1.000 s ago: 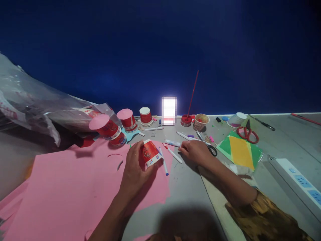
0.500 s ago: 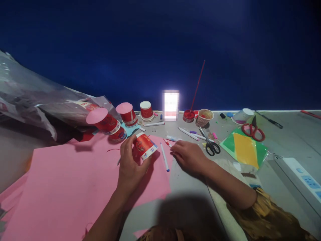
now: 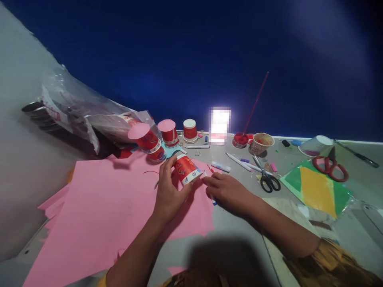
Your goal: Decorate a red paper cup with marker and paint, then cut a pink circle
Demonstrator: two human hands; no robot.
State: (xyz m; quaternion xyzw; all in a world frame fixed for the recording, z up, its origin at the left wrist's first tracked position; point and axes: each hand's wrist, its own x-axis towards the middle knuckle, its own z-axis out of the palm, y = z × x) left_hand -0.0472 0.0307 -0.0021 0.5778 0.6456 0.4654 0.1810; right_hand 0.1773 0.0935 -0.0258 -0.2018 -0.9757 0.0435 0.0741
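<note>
My left hand [image 3: 167, 189] is wrapped round a red paper cup [image 3: 188, 169] with a white rim. The cup is tilted, its wide rim towards the lower right, above a pink paper sheet [image 3: 104, 199]. Close to that rim is my right hand [image 3: 226, 189], its fingers bent and pressed together. Whatever they hold, if anything, is hidden. Beneath its fingers lies a white marker with a blue end [image 3: 214, 202], partly covered. Just beyond the fingertips is a small red-and-white item [image 3: 211, 168]; a white tube [image 3: 220, 166] lies further right.
Behind stand stacked red cups with a pink disc [image 3: 139, 130], another disc-topped cup [image 3: 168, 131] and a plain one [image 3: 190, 130]. To the right are a red paint pot [image 3: 240, 140], a speckled cup [image 3: 261, 145], black scissors [image 3: 270, 183], red-handled scissors [image 3: 332, 169] and a green-and-yellow packet [image 3: 317, 189].
My right hand has moved left, closer to the cup, and now covers part of the blue-ended marker. My left hand still holds the cup. The view has turned left.
</note>
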